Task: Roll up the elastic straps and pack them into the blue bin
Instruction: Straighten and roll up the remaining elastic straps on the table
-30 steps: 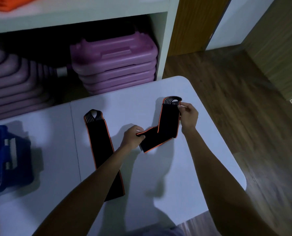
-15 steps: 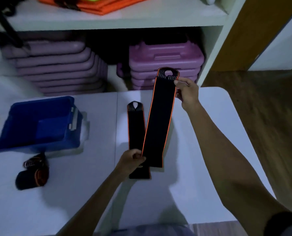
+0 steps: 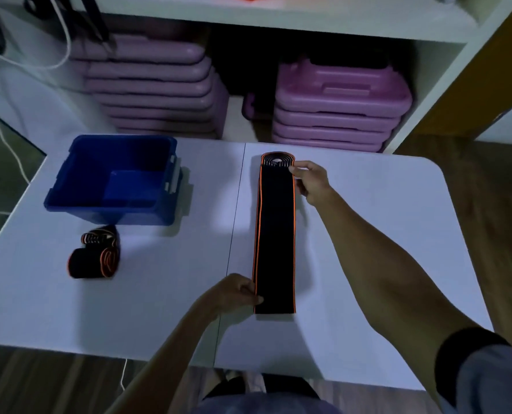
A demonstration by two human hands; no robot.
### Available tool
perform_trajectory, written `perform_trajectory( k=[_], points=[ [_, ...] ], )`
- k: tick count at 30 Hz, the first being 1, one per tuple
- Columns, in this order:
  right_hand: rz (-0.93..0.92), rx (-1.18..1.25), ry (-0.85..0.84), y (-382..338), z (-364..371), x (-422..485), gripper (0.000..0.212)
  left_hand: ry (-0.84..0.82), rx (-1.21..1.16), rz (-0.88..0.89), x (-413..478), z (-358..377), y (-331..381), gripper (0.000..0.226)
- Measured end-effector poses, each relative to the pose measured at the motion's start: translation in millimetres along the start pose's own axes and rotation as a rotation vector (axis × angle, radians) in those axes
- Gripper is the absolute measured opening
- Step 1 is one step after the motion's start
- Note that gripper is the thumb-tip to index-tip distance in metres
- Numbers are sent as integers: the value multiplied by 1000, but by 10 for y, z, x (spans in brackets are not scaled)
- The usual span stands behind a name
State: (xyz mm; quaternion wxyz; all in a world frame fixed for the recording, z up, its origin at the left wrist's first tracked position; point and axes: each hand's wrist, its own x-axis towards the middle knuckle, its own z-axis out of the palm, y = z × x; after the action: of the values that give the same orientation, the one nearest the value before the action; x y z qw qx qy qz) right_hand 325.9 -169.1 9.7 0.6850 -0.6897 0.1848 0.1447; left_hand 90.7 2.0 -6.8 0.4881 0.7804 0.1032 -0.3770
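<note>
**Elastic strap held flat at both ends on the tabletop**

A black elastic strap [image 3: 274, 234] with orange edging lies stretched out flat, right of centre in the frame, running lengthwise from near the lower middle up towards the shelf. Its rounded, ribbed loop end is at the top. Two orange lines run side by side along its left edge. Whether a second layer lies beneath cannot be told.

The left hand [image 3: 233, 291] grips the strap's left edge close to the lower end, fingers curled and thumb against the fabric. The right hand [image 3: 310, 180] pinches the upper right edge just below the loop end, between thumb and forefinger.

A rolled strap [image 3: 92, 258], also black and orange, lies on its side at the left of the frame, well apart from the flat one. Just above it stands the blue bin [image 3: 99, 213], open side up, near the upper left corner of the tabletop.

The white tabletop [image 3: 383, 234] carries all three items, and a thin seam [image 3: 236, 219] divides it just left of the flat strap.

Behind it, a white shelf [image 3: 308, 19] shelters two stacks of purple plastic platforms [image 3: 338, 106]. A white cable [image 3: 60, 40] hangs at the upper left, and wooden floor [image 3: 487, 174] shows at the right.
</note>
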Motion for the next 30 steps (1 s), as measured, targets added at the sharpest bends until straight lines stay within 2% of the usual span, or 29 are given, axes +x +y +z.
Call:
perform_trajectory(
  k=[9, 13, 16, 22, 26, 30],
  points=[
    [129, 73, 47, 313, 233, 165, 20, -8, -112, -38, 14, -67, -140, 38],
    [203, 61, 134, 439, 228, 310, 19, -36, -142, -48, 81, -114, -123, 29],
    [210, 36, 183, 502, 188, 407, 18, -57, -169, -45, 136, -151, -99, 30],
    [190, 3, 151, 496, 167, 431, 12, -66, -118, -96, 248, -159, -143, 13],
    [159, -112, 154, 457, 207, 469, 6, 2, -144, -165, 294, -131, -170, 18],
    [53, -379, 188, 410, 234, 432, 14, 123, -47, -193, 340, -80, -189, 16]
  ],
)
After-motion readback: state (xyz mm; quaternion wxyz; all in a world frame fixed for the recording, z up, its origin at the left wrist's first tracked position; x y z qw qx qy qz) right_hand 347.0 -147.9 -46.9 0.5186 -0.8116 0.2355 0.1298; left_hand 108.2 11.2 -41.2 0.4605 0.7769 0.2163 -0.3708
